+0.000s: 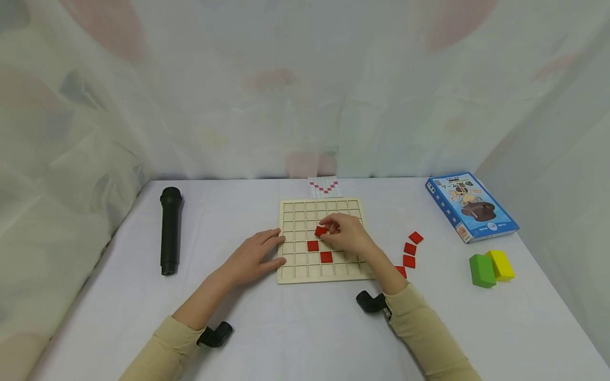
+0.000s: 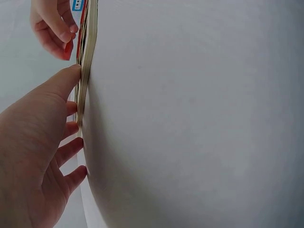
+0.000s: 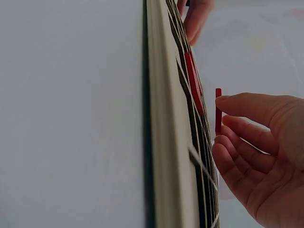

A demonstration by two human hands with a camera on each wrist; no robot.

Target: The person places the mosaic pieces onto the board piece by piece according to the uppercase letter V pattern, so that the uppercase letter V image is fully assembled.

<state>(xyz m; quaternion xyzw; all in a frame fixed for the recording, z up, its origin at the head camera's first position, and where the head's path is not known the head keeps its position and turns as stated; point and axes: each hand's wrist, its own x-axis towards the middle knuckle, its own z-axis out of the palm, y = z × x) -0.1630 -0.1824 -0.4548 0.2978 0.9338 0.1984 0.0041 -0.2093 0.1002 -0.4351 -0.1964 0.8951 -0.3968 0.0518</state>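
The board (image 1: 300,272) holds two tiles (image 1: 312,245), right hand (image 1: 350,233) pinching a third (image 1: 321,231), spread-fingered left hand (image 1: 252,258) at nine o'clock, four remaining (image 1: 409,248) at three.

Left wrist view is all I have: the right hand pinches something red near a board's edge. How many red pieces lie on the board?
Observer: Two red tiles lie on the board.
Visitor: Any off the board?
Observer: Four more tiles show on the table to its right.
Visitor: Anything just beyond the board's far edge?
Observer: A small card, marked with a red V.
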